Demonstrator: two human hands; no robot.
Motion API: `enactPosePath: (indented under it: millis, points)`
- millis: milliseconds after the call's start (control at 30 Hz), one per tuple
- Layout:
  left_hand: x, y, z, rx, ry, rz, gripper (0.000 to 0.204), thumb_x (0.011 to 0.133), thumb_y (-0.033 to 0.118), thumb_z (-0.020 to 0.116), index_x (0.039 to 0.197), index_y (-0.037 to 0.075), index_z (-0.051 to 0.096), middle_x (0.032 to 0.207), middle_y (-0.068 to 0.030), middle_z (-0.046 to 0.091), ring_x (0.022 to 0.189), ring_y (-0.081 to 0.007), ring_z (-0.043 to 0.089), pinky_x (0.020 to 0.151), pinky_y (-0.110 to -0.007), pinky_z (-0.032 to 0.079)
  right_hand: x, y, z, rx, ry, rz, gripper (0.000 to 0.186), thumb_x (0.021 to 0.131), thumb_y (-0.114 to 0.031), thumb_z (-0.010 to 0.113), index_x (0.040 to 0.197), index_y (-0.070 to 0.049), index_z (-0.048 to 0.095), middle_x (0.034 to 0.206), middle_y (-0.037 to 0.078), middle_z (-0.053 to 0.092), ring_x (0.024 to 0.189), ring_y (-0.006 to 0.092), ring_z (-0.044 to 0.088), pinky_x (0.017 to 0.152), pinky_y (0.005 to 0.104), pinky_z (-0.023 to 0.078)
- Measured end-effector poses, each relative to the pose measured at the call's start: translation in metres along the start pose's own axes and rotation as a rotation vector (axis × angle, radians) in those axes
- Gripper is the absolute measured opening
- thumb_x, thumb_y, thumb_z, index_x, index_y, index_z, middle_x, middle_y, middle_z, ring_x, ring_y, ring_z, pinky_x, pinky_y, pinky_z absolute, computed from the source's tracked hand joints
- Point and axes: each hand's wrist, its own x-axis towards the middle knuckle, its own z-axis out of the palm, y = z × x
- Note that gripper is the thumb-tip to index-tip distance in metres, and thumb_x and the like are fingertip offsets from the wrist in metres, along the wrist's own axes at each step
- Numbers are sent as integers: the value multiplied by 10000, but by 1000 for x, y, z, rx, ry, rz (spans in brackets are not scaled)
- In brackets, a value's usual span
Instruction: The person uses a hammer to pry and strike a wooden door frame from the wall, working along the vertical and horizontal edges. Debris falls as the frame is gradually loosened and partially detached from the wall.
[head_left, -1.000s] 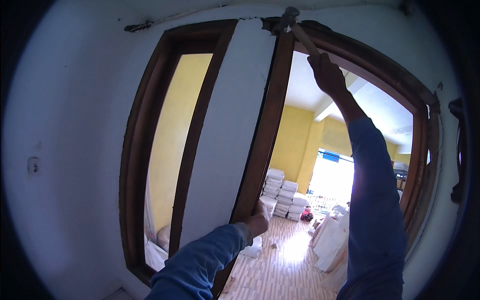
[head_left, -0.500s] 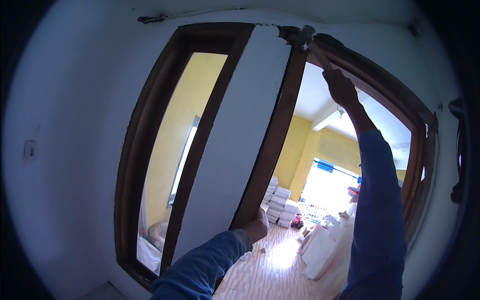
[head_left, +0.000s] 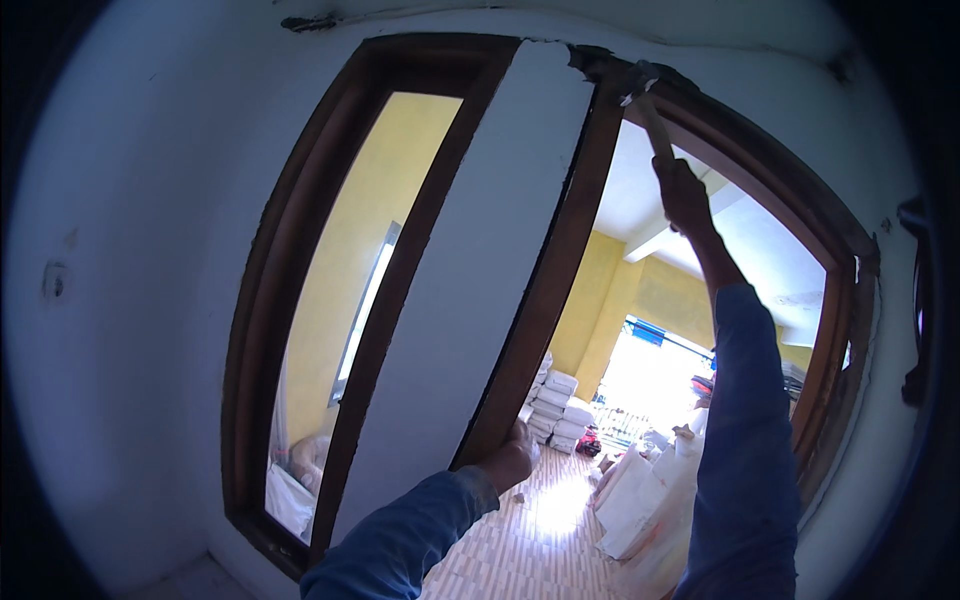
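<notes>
My right hand (head_left: 685,195), raised high, is closed round the wooden handle of a hammer (head_left: 655,130). The hammer's dark metal head is up against the top corner of a brown wooden door frame (head_left: 560,255), where the plaster is broken away. Whether the head touches the wood I cannot tell. Lower down, my left hand (head_left: 513,457) is curled round the edge of the same frame's left post; some of its fingers are hidden.
Left of the post are a white wall strip (head_left: 460,270) and a tall brown window frame (head_left: 250,330). Through the doorway I see stacked white sacks (head_left: 552,405), white sheeting (head_left: 640,490) and a tiled floor (head_left: 490,560) with small debris. A socket box (head_left: 56,282) sits in the left wall.
The hammer and my right hand have shifted slightly right and down, with the head tilted differently. My left hand keeps its grip on the post. The view has moved a little.
</notes>
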Motion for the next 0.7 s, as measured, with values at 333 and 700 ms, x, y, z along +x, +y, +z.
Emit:
enactPosePath:
  millis: [333, 700]
  points:
    - [-43, -25, -40, -526, -3, 166, 342, 949, 401, 576, 973, 111, 755, 986, -105, 753, 947, -288, 718, 866, -574, 448, -191, 45, 39, 856, -48, 280, 337, 1053, -367, 511, 953, -46, 493, 592, 54, 529, 426, 153, 560, 379, 319, 443]
    - [-186, 25, -35, -695, 827, 39, 400, 896, 410, 716, 1136, 92, 683, 1152, -111, 655, 1082, -287, 642, 907, -493, 502, -495, 62, 34, 1265, -85, 707, 454, 1010, -495, 542, 980, -46, 475, 571, 65, 513, 384, 199, 543, 343, 359, 458]
